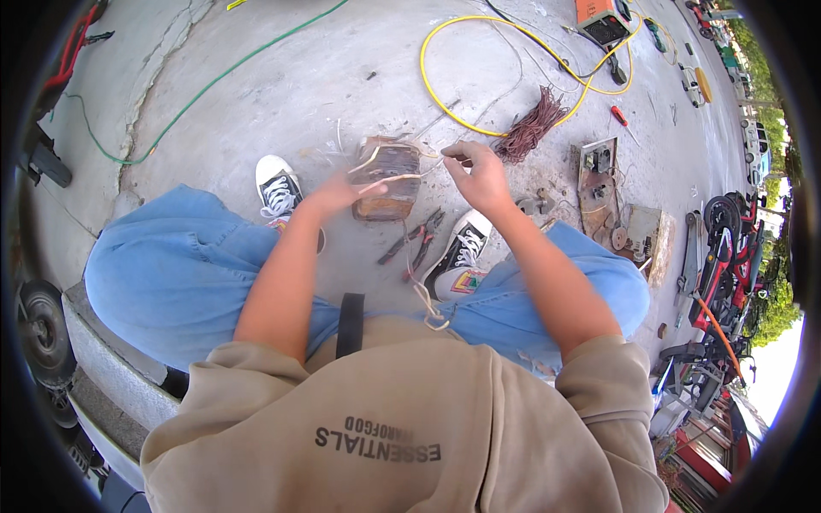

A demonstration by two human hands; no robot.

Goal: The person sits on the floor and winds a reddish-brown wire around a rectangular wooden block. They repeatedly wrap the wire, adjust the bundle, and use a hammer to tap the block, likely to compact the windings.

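Note:
A block-shaped wound coil [386, 208], brown and worn like an old transformer, sits on the concrete between my feet. Pale wires [402, 177] loop over its top. My left hand [335, 195] is at the coil's left side, blurred, with its fingers stretched apart and no grasp visible. To the right of the coil, my right hand [481, 178] pinches the end of a pale wire, thumb against fingers. Pliers [422, 242] lie on the ground just below the coil, beside my right shoe [466, 248].
A bundle of reddish-brown wire [534, 126] lies beyond my right hand, near a yellow cable [422, 68]. Farther right are a red screwdriver [622, 118] and an opened metal chassis [599, 192]. An orange machine [601, 17] stands at the back. A green hose [205, 90] crosses the left.

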